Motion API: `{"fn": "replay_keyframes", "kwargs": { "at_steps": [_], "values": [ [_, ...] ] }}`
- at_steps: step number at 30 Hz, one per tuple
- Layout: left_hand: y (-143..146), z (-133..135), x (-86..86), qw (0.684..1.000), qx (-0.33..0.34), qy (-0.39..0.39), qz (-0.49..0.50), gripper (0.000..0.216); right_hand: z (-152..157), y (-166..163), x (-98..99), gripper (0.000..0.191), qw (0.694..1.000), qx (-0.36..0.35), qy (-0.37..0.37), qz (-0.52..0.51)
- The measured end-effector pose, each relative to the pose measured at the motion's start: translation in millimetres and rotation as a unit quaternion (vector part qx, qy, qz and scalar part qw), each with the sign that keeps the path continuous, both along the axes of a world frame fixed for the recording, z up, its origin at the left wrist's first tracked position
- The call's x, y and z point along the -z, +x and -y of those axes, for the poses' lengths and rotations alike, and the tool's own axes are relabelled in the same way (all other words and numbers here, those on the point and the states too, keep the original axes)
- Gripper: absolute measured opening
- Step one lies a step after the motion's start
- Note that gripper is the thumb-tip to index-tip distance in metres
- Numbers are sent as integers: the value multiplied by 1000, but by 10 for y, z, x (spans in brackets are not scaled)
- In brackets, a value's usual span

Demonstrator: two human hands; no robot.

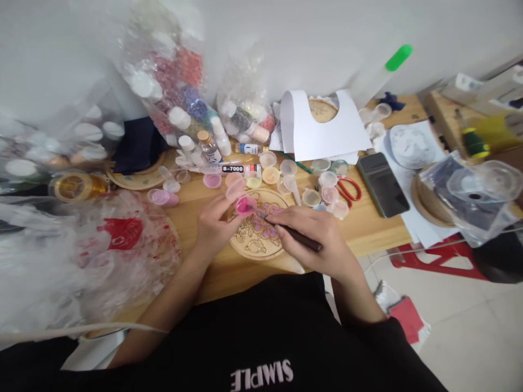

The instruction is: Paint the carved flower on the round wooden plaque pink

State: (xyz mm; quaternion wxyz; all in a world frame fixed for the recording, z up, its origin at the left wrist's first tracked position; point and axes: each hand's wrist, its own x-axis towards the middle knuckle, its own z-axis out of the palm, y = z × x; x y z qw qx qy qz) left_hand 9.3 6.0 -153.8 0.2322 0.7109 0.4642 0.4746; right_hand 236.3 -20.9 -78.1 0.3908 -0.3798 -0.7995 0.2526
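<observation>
Between the fingers of my left hand [216, 220] is a small lidded plastic cup [245, 206] with bright pink contents, its lid flipped up. My right hand [316, 234] grips a dark-handled tool [301, 237], and its thin tip reaches to the pink cup. Whether that tip is a brush or a small spatula I cannot make out. Under both hands lies a round wooden disc [258, 249] with gold-outlined scroll and flower shapes, some filled with pinkish purple. My right hand covers its right side.
Behind the disc stand several small open cups [271, 175], a B-7000 glue tube [240, 169] and small bottles [209, 146]. Red-handled scissors [350, 190] and a phone [383, 184] lie to the right. Crumpled plastic wrap [93, 261] fills the left. Bags of coloured jars [171, 76] lean on the wall.
</observation>
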Motion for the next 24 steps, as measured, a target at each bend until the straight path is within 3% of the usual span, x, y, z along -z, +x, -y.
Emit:
{"fn": "replay_keyframes", "kwargs": {
  "at_steps": [16,24],
  "values": [
    [-24,7,-79,994,-18,-104,33,20,-19,-39,31,17,1000,-10,-2,-22],
    [-92,-24,-35,997,-36,-62,19,25,-29,-63,49,20,1000,-19,1,-10]
  ]
}}
